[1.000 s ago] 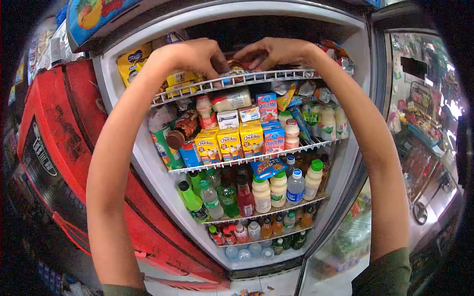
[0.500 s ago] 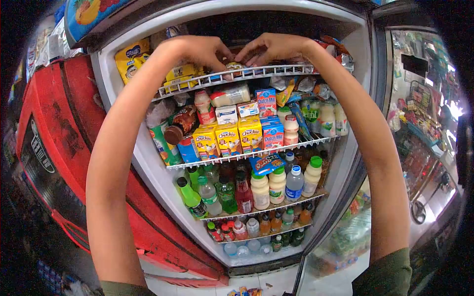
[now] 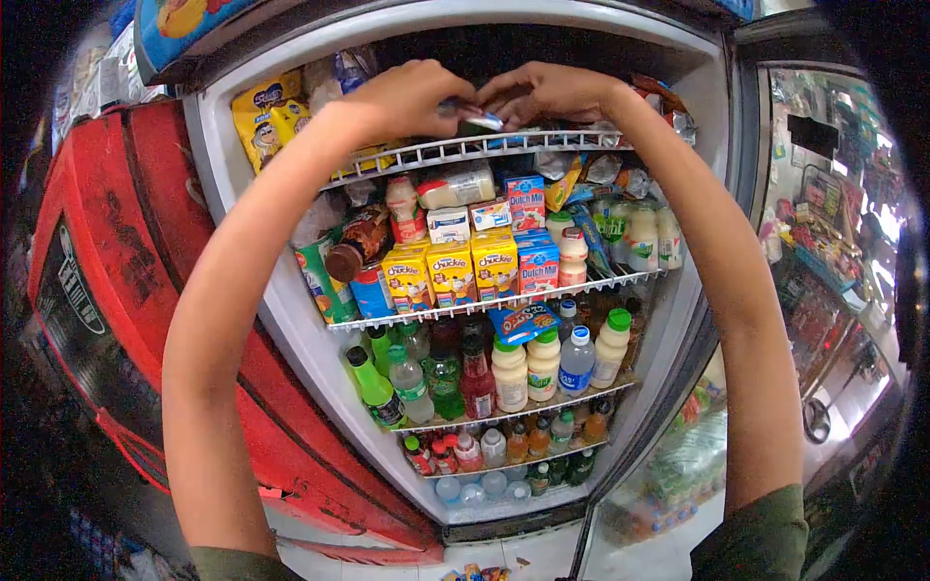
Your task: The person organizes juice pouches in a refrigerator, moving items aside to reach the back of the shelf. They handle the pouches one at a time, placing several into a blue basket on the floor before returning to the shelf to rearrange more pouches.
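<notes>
Over the front rail of the fridge's top wire shelf [image 3: 484, 146], my two hands meet with their fingertips close together. My left hand [image 3: 412, 99] curls around a small shiny blue-and-white packet [image 3: 487, 122], mostly covered by my fingers. From the other side, my right hand [image 3: 557, 94] bends its fingers and thumb in at the packet's edge. Yellow snack bags [image 3: 266, 121] stand at the left end of this shelf. On the shelf below are yellow Chuckie cartons [image 3: 450, 273], Dutch Mill boxes [image 3: 538, 261] and a brown-capped chocolate bottle [image 3: 356, 247].
Lower shelves hold several drink bottles, including green-capped cream-coloured ones [image 3: 511, 376] and a clear blue-labelled one [image 3: 577, 360]. A blue snack packet [image 3: 524, 322] hangs over a shelf edge. A red cooler [image 3: 145, 320] stands left; the glass door [image 3: 659, 484] is open at right.
My left hand has risen slightly and moved right, closer to my right hand. The small packet now shows between my fingers, above the rail. The view has shifted a little.
</notes>
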Demonstrator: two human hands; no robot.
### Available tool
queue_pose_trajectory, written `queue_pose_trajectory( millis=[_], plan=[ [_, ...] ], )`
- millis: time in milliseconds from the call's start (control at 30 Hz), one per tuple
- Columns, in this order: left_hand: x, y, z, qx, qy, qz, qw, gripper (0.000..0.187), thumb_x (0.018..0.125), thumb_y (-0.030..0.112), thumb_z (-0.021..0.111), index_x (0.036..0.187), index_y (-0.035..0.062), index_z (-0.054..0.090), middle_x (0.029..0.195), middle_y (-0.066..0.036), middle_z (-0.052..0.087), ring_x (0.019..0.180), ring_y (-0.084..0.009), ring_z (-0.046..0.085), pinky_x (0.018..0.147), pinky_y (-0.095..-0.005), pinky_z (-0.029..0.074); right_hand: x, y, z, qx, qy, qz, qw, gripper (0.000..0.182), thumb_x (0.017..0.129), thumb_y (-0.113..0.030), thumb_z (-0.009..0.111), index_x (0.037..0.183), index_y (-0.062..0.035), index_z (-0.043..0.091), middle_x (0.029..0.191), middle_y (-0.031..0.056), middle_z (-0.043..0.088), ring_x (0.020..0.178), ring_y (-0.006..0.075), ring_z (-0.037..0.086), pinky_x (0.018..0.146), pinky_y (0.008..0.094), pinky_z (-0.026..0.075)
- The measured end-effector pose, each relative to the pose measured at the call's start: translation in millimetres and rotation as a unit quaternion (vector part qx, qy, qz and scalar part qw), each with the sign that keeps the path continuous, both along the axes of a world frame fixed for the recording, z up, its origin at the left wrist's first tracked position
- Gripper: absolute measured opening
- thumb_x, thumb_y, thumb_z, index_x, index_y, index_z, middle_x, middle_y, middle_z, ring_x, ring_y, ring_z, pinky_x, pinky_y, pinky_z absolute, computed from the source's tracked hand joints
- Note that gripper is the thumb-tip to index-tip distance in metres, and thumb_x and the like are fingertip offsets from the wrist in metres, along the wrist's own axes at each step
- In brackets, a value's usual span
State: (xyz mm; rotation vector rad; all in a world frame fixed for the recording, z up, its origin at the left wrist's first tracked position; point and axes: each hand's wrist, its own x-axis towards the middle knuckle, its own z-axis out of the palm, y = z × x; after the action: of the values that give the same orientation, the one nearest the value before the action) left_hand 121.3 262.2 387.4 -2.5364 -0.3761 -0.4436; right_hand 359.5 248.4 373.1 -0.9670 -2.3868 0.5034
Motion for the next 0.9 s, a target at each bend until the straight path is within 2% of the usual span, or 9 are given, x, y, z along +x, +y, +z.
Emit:
queue_pose_trajectory(
  millis=[133, 233, 333, 467, 500, 567, 667, 867, 900],
  plan=[
    [1, 5, -13, 0.207, -0.088, -0.080, 0.971, 0.036, 0.077, 0.010, 0.063, 0.112, 0.0021, 0.056, 0.099, -0.016, 0.064, 0.085, -0.0363, 0.064, 0.075, -0.0464, 0.051, -5, -5, -3, -0.006, 0.072, -0.003, 0.997, 0.063, 0.075, -0.004, 0.071, 0.134, 0.0007, 0.047, 0.106, 0.0139, 0.067, 0.099, 0.0147, 0.062, 0.089, 0.0275, 0.049],
    [-1, -8, -23, 0.265, -0.150, -0.091, 0.948, 0.035, 0.080, 0.008, 0.062, 0.115, 0.0059, 0.056, 0.104, -0.015, 0.063, 0.088, -0.0349, 0.064, 0.074, -0.0424, 0.052, -15, -10, -5, 0.207, -0.006, -0.166, 0.964, 0.057, 0.072, -0.014, 0.078, 0.124, -0.0016, 0.057, 0.092, 0.0099, 0.070, 0.086, 0.0127, 0.062, 0.079, 0.0270, 0.049],
    [-3, -19, -21, 0.287, -0.214, -0.155, 0.921, 0.034, 0.082, 0.007, 0.062, 0.116, 0.0093, 0.057, 0.105, -0.014, 0.062, 0.090, -0.0340, 0.064, 0.073, -0.0404, 0.053, -13, 5, -8, 0.415, -0.001, -0.085, 0.906, 0.054, 0.070, -0.020, 0.080, 0.115, 0.0020, 0.061, 0.099, 0.0167, 0.069, 0.088, 0.0174, 0.064, 0.079, 0.0330, 0.050],
    [-14, -19, -14, 0.292, -0.275, -0.172, 0.900, 0.033, 0.086, 0.017, 0.063, 0.118, 0.0098, 0.057, 0.107, -0.016, 0.063, 0.090, -0.0378, 0.062, 0.074, -0.0430, 0.052, -2, 4, 0, 0.303, 0.025, -0.153, 0.940, 0.048, 0.074, -0.029, 0.076, 0.111, 0.0004, 0.064, 0.098, 0.0200, 0.068, 0.090, 0.0279, 0.067, 0.080, 0.0361, 0.051],
    [-23, -15, -11, 0.259, -0.267, -0.031, 0.928, 0.032, 0.088, 0.021, 0.061, 0.118, 0.0092, 0.058, 0.107, -0.017, 0.062, 0.088, -0.0392, 0.061, 0.074, -0.0443, 0.051, -5, -11, 2, 0.373, -0.026, -0.190, 0.908, 0.051, 0.075, -0.035, 0.075, 0.108, 0.0024, 0.064, 0.099, 0.0235, 0.067, 0.094, 0.0333, 0.066, 0.082, 0.0396, 0.050],
    [-36, -7, -8, 0.213, -0.203, 0.155, 0.943, 0.032, 0.093, 0.032, 0.053, 0.109, 0.0049, 0.062, 0.110, -0.019, 0.062, 0.095, -0.0392, 0.059, 0.080, -0.0461, 0.049, -2, -7, 10, 0.391, -0.062, -0.231, 0.889, 0.051, 0.077, -0.039, 0.073, 0.106, 0.0027, 0.065, 0.099, 0.0232, 0.067, 0.093, 0.0323, 0.065, 0.082, 0.0395, 0.049],
    [-49, 19, -11, 0.325, -0.169, 0.092, 0.926, 0.034, 0.095, 0.031, 0.049, 0.101, 0.0015, 0.064, 0.110, -0.019, 0.062, 0.107, -0.0370, 0.055, 0.091, -0.0455, 0.045, -3, -11, 16, 0.381, -0.115, -0.296, 0.868, 0.054, 0.079, -0.046, 0.069, 0.102, 0.0028, 0.066, 0.096, 0.0237, 0.066, 0.091, 0.0332, 0.065, 0.082, 0.0406, 0.048],
    [-53, 2, -7, 0.293, -0.078, 0.282, 0.910, 0.036, 0.097, 0.029, 0.044, 0.092, 0.0028, 0.068, 0.101, -0.017, 0.065, 0.110, -0.0336, 0.055, 0.100, -0.0495, 0.038, 4, 17, 23, 0.370, -0.207, -0.290, 0.858, 0.045, 0.091, -0.045, 0.055, 0.097, -0.0018, 0.066, 0.081, 0.0206, 0.067, 0.081, 0.0329, 0.066, 0.073, 0.0411, 0.051],
    [-55, 5, -11, 0.323, -0.107, 0.247, 0.907, 0.034, 0.094, 0.027, 0.046, 0.088, 0.0030, 0.069, 0.099, -0.016, 0.066, 0.109, -0.0326, 0.057, 0.101, -0.0486, 0.038, -5, 18, 21, 0.194, 0.066, -0.217, 0.954, 0.040, 0.092, -0.043, 0.054, 0.103, -0.0061, 0.065, 0.084, 0.0167, 0.068, 0.084, 0.0301, 0.067, 0.073, 0.0401, 0.054]
  ],
)
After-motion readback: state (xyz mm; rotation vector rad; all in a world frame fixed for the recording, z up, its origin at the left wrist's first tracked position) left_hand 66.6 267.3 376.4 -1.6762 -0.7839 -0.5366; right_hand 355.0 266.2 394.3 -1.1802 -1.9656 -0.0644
